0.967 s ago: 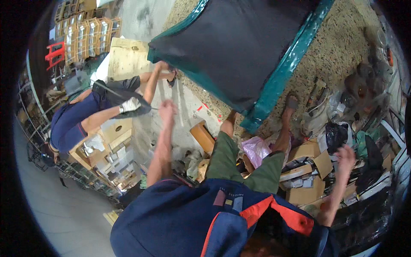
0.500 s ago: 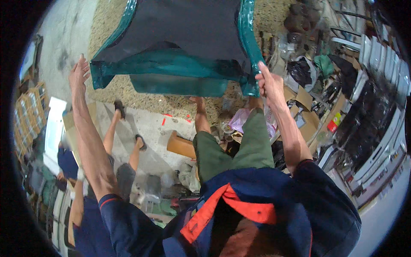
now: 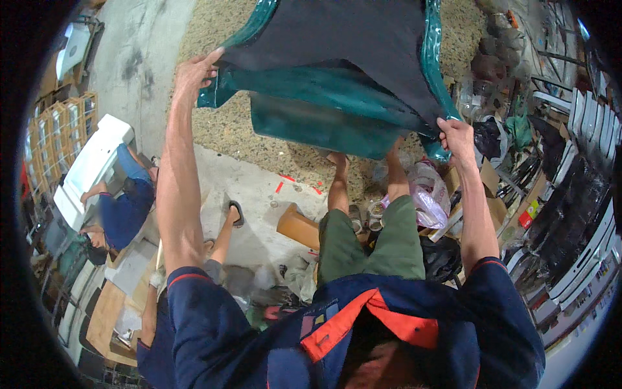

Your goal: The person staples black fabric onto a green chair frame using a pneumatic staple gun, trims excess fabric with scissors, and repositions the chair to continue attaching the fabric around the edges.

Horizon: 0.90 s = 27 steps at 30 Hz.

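A large glossy green shell-like piece (image 3: 304,120) with raised rims stands before me, and a black sheet (image 3: 350,39) is spread over its hollow. My left hand (image 3: 195,72) is at the near left corner, thumb and fingers pinching the edge of the sheet. At the near right corner my right hand (image 3: 459,137) is closed on another corner of the sheet, drawing it taut over the green rim. Between the hands the near edge of the sheet rises in a shallow arch, leaving the green front lip bare.
A speckled mat (image 3: 214,139) lies on the concrete floor. Close to my legs are a brown block (image 3: 297,227) and a pink plastic bag (image 3: 427,201). Boxes, bags and long panels (image 3: 557,227) crowd the right. Left, a person in blue (image 3: 126,207) handles a white panel (image 3: 91,172); another person is nearer.
Both hands have gone from open beside the corners to gripping the black sheet. Its corners are now pulled outward toward the green rim. My view has shifted left.
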### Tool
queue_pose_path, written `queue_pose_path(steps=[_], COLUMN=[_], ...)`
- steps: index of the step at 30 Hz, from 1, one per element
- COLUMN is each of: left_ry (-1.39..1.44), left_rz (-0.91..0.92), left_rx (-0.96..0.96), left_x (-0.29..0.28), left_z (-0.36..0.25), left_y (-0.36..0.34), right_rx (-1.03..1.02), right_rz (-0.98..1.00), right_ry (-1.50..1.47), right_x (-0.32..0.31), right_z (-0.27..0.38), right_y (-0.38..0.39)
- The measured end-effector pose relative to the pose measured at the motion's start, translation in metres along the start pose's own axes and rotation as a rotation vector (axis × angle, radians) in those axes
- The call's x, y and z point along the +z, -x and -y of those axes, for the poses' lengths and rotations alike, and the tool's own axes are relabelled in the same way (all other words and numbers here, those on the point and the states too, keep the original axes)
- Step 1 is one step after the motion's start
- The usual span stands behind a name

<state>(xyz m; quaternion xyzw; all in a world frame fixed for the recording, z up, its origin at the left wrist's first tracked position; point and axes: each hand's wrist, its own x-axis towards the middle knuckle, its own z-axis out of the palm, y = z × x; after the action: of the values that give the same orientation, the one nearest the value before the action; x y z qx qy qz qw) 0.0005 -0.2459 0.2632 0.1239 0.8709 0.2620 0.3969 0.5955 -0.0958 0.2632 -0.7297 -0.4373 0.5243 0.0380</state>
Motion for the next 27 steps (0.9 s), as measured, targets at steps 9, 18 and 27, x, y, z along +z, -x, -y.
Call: queue_pose_path(steps=[9, 18, 27], left_ry=[0.042, -0.567, -0.816], left_rz=[0.134, 0.009, -0.318], left_rx=[0.092, 0.426, 0.742], left_x=[-0.012, -0.010, 0.019], left_z=[0.030, 0.044, -0.015], left_y=[-0.006, -0.025, 0.043], right_rx=[-0.083, -0.326, -0.860], right_rz=[-0.021, -0.127, 0.134], right_ry=[0.139, 0.620, 0.237], right_x=[-0.017, -0.013, 0.029], right_z=[-0.010, -0.013, 0.086], right_y=[-0.003, 0.004, 0.024])
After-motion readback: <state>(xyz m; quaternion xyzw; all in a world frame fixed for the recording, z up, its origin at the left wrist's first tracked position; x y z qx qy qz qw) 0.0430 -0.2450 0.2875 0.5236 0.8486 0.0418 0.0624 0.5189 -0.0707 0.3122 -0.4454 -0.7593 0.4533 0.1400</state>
